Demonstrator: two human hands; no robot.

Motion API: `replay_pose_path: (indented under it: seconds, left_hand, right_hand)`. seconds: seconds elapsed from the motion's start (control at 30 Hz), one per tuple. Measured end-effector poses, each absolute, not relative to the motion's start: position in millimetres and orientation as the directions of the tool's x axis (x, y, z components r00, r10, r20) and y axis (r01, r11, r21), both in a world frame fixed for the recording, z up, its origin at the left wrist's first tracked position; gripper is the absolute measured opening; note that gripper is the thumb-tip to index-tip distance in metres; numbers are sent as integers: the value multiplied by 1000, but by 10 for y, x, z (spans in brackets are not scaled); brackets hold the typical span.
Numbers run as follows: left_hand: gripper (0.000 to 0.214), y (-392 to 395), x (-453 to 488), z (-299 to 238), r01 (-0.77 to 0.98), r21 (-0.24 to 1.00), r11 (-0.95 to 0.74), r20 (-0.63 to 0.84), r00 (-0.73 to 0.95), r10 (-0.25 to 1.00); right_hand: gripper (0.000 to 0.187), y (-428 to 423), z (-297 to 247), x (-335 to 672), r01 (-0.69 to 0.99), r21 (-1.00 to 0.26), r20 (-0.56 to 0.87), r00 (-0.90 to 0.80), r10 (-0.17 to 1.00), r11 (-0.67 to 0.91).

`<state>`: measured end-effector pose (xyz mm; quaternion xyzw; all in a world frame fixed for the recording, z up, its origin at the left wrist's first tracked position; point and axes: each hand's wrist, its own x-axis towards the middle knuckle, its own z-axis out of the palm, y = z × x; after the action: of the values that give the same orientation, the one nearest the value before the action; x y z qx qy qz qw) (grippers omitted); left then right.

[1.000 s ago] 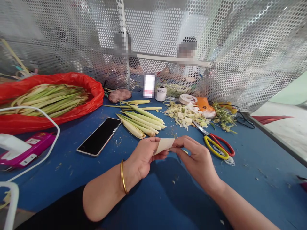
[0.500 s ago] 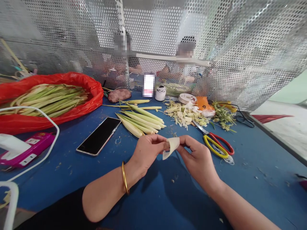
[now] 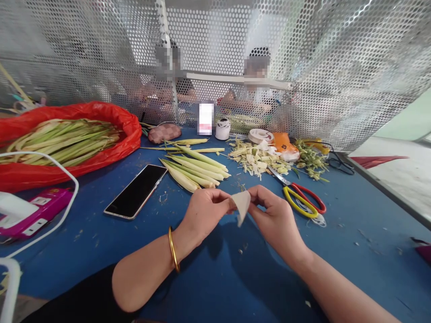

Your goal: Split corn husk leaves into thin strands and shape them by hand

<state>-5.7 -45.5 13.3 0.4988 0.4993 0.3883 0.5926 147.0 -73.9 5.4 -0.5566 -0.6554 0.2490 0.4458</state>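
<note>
Between my two hands is a small, thin, pale off-white strip (image 3: 241, 204), curled over with its lower end hanging down; whether it is tape or a piece of leaf I cannot tell. My left hand (image 3: 209, 211) pinches its left edge, and my right hand (image 3: 274, 215) pinches the upper right edge, with fingers closed. Both hands are held above the blue table (image 3: 202, 287). Just beyond my left hand lie several long, pointed green-yellow husk-like leaves (image 3: 198, 168). Scissors (image 3: 305, 197) with red and yellow handles rest to the right of my right hand.
A black-screened phone (image 3: 136, 190) lies left, near a red bag (image 3: 133, 134) of long leaves and a purple power strip (image 3: 38, 211). Leaf scraps (image 3: 259, 157), a tape roll (image 3: 261, 136) and a white container (image 3: 222, 129) stand behind. People sit beyond a perforated metal screen (image 3: 208, 49).
The pale strip has turned between my fingers; its hanging end now points downward instead of to the lower left. Both hands keep their pinch, and the view has shifted slightly.
</note>
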Motion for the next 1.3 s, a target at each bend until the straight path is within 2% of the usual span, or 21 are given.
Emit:
replay_pose_path:
  seconds: [0.1, 0.27, 0.4, 0.63, 0.93, 1.1, 1.2, 1.3]
  left_hand:
    - [12, -448, -66, 136, -36, 950, 310, -296, 212, 931]
    - [18, -425, -94, 112, -170, 850, 498, -431, 318, 844]
    - [16, -409, -104, 97, -215, 770, 601, -520, 335, 786]
    - [26, -421, -116, 140, -151, 854, 498, -417, 373, 829]
    - [11, -406, -90, 125, -210, 750, 627, -525, 388, 758]
    - [9, -404, -91, 118, -215, 733, 645, -538, 397, 744]
    - [12, -409, -82, 95, -214, 761, 613, -507, 394, 767]
    - [11, -431, -64, 76, -186, 839, 512, -425, 363, 829]
  right_hand:
    - [7, -723, 42, 1485, 497, -822, 318, -8, 948, 280]
    - [5, -724, 10, 1514, 567, -720, 427, -93, 900, 400]
    - [8, -726, 2, 1524, 618, -640, 471, -153, 869, 456]
    - [13, -728, 31, 1524, 613, -617, 525, -147, 839, 493]
    - [15, -733, 31, 1497, 641, -589, 551, -128, 825, 493]
    - [15, -735, 21, 1493, 644, -600, 540, -112, 834, 475]
    - [15, -732, 20, 1498, 660, -584, 548, -110, 829, 473]
    - [14, -730, 25, 1499, 654, -604, 533, -95, 841, 457]
